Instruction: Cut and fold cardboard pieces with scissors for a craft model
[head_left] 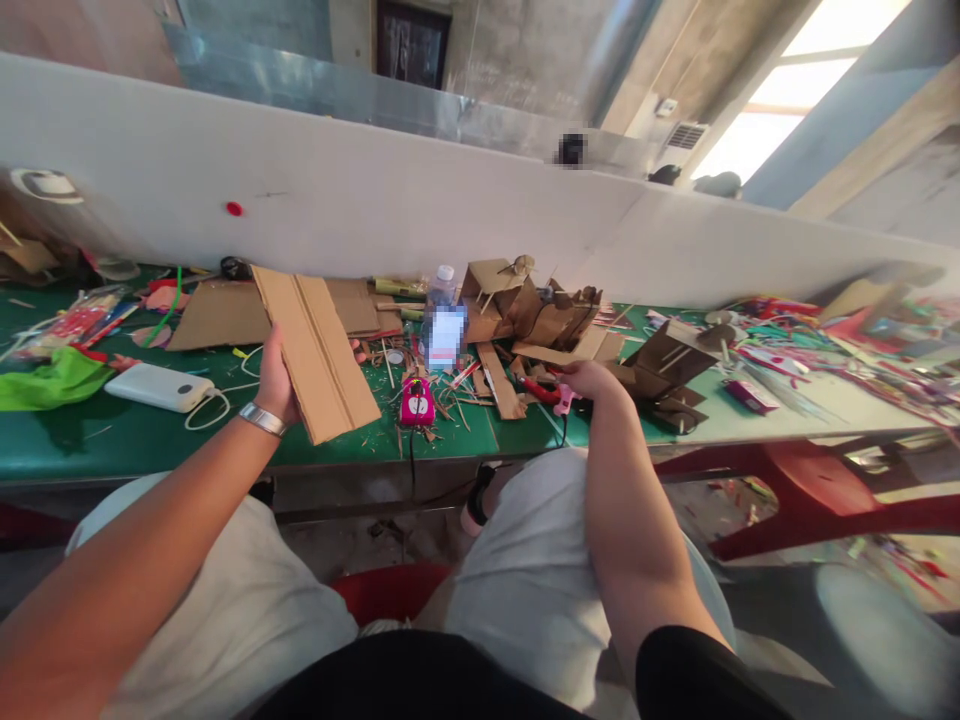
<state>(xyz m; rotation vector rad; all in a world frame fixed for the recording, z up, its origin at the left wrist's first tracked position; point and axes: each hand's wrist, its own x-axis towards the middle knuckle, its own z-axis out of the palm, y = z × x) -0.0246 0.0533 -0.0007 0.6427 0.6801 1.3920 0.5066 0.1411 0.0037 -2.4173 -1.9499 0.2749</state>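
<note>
Your left hand grasps one cardboard sheet, at ten o'clock over the green table. Your right hand, two o'clock, is clenched on one pink-handled tool. One bottle stands between.

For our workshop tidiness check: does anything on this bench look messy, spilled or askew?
Yes. Cardboard scraps and slivers litter the green table around the water bottle, and the left hand holds a cardboard sheet tilted off the edge.
</note>
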